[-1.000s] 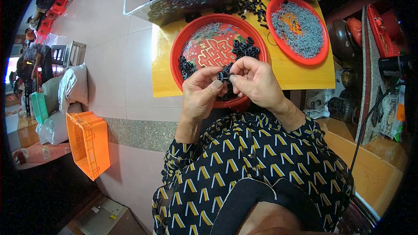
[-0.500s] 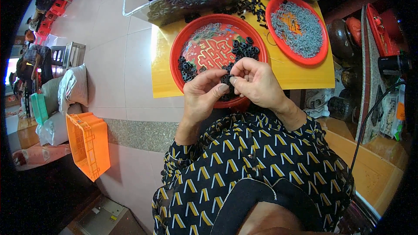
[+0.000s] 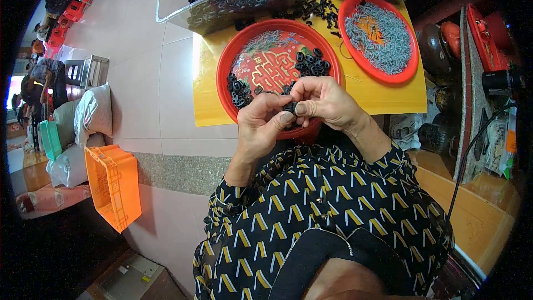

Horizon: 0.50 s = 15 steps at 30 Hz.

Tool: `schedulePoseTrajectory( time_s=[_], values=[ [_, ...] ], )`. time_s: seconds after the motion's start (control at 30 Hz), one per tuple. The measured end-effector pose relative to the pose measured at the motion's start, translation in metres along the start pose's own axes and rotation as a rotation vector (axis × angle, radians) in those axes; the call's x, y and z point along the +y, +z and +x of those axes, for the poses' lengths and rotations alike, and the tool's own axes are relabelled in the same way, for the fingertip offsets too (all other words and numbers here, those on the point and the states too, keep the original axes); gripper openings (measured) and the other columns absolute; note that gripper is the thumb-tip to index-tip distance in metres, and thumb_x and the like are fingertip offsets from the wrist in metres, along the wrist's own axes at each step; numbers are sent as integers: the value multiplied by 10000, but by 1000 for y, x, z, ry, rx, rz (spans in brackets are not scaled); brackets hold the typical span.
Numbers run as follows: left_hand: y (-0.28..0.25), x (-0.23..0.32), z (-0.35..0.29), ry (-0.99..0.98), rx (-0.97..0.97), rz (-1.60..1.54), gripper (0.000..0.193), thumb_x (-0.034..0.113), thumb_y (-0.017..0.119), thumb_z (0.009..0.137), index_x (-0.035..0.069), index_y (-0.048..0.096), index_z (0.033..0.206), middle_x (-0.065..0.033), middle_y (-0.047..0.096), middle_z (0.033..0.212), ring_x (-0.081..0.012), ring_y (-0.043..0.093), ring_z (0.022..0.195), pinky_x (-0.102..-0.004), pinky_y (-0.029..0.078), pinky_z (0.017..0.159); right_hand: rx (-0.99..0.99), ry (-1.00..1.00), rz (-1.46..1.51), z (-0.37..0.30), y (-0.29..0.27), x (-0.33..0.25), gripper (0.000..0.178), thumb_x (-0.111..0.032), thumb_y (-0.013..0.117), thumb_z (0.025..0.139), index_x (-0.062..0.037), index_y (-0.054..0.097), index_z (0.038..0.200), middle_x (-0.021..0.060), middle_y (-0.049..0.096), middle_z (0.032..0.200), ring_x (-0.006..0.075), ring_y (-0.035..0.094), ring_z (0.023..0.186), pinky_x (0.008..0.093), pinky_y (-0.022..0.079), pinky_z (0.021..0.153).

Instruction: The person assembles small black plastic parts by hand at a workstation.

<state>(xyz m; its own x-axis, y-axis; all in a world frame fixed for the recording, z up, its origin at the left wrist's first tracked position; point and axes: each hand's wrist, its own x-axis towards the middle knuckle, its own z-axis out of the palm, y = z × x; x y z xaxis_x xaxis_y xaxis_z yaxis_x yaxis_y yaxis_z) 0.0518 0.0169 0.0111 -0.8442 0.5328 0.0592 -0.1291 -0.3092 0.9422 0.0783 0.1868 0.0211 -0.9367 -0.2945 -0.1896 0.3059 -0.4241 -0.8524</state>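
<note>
Left hand (image 3: 257,126) and right hand (image 3: 328,104) meet at the near edge of a round red plastic tray (image 3: 223,69), thumbs and forefingers pinched together on a small black plastic piece (image 3: 289,109), partly hidden by the grip. Loose black oval plastic pieces (image 3: 314,66) lie inside the tray's right rim. Careful work here would seem to call for a firm left pinch, square, gentle pressure from the right, and the part held over the tray.

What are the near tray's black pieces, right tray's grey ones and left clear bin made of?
Black pieces: probably plastic, dark with slight shine. Grey pieces: likely metal, silvery sheen. Clear bin: see-through with shiny edges, probably rigid plastic, possibly glass.
</note>
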Motion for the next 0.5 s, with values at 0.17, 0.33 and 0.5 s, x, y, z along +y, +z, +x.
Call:
schedulePoseTrajectory(
  time_s=[0.17,0.33,0.5],
  values=[
    [2,0,2,26,-21,85,186,-24,593,738,-25,560,921,-50,579,793,-88,553,696,-208,461,629,-44,5,-13,0,-2,-1,203,-164,652,740,-22,527,814,18,552,691,81,529,566,201,451,522],
    [5,2,3,102,5,142,184,-26,590,738,-27,559,920,-50,576,781,-87,549,687,-209,457,625,-89,-14,-79,4,-5,-4,227,-153,663,724,-19,514,830,11,530,702,78,538,579,183,455,515],
    [3,-7,3,136,3,230,195,-1,590,753,-22,552,944,-48,579,789,-91,545,698,-207,452,622,-59,-11,-97,8,-7,2,211,-171,646,744,-24,521,829,14,539,694,78,530,574,189,446,510]
  ],
)
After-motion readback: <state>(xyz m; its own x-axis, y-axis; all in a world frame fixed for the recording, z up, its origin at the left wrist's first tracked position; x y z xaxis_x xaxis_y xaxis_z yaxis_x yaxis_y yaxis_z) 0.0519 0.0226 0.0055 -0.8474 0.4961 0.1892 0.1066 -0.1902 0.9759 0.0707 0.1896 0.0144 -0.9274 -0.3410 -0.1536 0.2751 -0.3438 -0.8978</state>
